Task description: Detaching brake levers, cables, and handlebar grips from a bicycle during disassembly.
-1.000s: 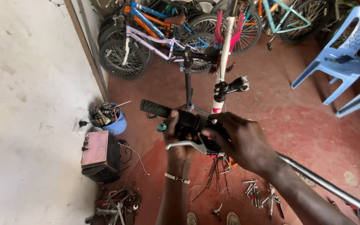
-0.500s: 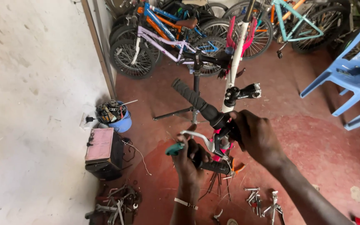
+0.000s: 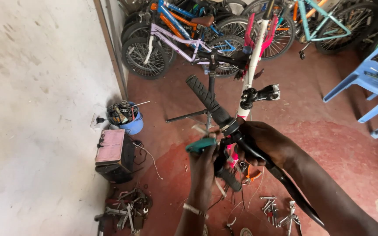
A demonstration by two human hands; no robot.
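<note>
Far left: pale plaster wall (image 3: 27, 87). At its foot, a dark box with a pinkish top (image 3: 110, 153), a blue bucket (image 3: 130, 122) stuffed with parts, and a heap of wrenches (image 3: 125, 209) on the red floor (image 3: 337, 144).

Centre: left hand (image 3: 204, 164) raised from below, fingers closed around a teal-handled tool (image 3: 201, 144) (its working end is hidden behind the bar, so its type cannot be told). The tool's tip sits right at the clamp area of the handlebar (image 3: 224, 120), which runs diagonally from a black rubber grip (image 3: 200, 94) at upper left down past the hands.

Just right of it: right hand (image 3: 263, 142) wrapped firmly around the handlebar at the brake lever mount, lever (image 3: 246, 150) under the fingers. Behind the hands, a white bike frame (image 3: 252, 65) with a black stem (image 3: 263, 92), held on a black repair stand (image 3: 208, 100).

Back wall: several parked bicycles (image 3: 176, 39). Loose silver tools (image 3: 281, 209) lie on the floor below the right forearm.

Far right: blue plastic chair (image 3: 372, 78).
</note>
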